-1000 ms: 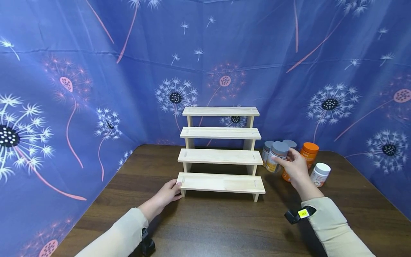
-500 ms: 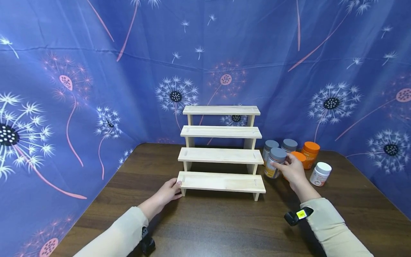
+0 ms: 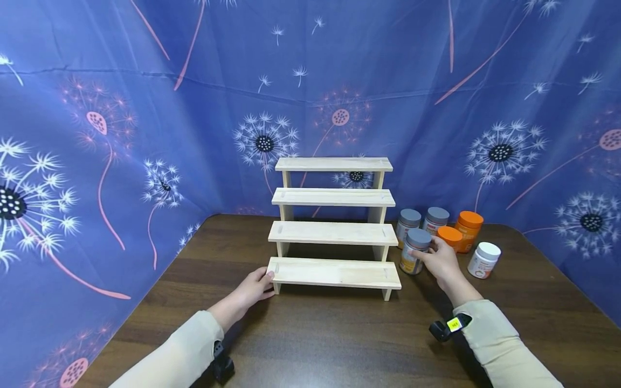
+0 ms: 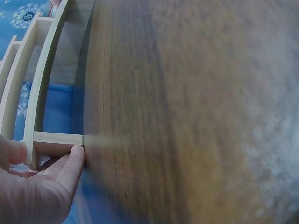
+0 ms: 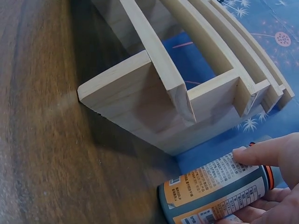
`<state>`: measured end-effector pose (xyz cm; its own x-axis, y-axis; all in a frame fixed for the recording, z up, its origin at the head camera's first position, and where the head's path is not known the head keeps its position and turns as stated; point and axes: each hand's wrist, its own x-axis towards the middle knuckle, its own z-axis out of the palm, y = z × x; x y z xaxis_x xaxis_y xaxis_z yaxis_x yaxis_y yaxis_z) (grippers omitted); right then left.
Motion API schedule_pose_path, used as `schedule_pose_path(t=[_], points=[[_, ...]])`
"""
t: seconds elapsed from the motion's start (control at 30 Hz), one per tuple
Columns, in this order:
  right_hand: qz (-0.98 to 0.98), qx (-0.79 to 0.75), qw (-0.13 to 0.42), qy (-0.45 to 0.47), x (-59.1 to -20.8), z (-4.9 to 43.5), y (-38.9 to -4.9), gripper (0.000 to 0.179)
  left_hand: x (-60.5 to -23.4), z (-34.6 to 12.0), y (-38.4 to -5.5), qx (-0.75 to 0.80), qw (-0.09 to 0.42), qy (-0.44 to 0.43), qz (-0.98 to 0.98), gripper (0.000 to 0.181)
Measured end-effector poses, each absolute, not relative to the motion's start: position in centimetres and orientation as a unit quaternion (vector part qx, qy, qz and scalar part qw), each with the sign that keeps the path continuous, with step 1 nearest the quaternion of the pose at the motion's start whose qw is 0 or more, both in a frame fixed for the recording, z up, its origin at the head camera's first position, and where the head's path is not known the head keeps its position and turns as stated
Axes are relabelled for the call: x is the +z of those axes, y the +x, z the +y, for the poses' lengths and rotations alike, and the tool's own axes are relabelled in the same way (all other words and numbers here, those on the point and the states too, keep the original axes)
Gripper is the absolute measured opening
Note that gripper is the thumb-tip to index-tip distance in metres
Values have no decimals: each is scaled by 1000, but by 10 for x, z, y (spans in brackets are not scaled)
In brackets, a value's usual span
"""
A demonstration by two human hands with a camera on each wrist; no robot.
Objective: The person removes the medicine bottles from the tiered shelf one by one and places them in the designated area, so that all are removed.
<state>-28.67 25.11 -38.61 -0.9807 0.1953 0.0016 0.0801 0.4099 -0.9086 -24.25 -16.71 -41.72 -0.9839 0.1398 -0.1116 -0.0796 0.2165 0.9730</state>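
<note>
A pale wooden step shelf (image 3: 335, 233) with several tiers stands on the table. My left hand (image 3: 253, 285) holds its lowest tier at the left front corner; in the left wrist view the thumb lies on the board and the fingers (image 4: 71, 165) against the leg (image 4: 58, 138). Right of the shelf, my right hand (image 3: 442, 263) grips a grey-capped pill bottle (image 3: 412, 253) near its top. In the right wrist view that bottle (image 5: 212, 191) shows a yellow and white printed label, with the thumb on one side and fingers behind, its base close to the table beside the shelf.
Behind the held bottle stand two more grey-capped bottles (image 3: 408, 221) and two orange-capped ones (image 3: 469, 230). A white bottle (image 3: 483, 260) stands at their right. Blue dandelion-print cloth (image 3: 204, 134) hangs behind and beside the brown wooden table (image 3: 310, 334).
My right hand has drawn the grey-capped pill bottle forward and down, away from the other bottles, uncovering the nearer orange cap. My left hand has stayed at the shelf's corner.
</note>
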Motion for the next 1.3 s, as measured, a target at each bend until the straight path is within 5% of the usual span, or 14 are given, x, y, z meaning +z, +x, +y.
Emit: schedule_pose_path(t=[0.93,1.3], points=[[-858,512,21,-30,-386,262,-279,82,-419,-172,-244,654,113,-1,748,42],[-848,525,56,-33,-382,266,-278,85,-411,-178,-247,637,117,-6,762,43]])
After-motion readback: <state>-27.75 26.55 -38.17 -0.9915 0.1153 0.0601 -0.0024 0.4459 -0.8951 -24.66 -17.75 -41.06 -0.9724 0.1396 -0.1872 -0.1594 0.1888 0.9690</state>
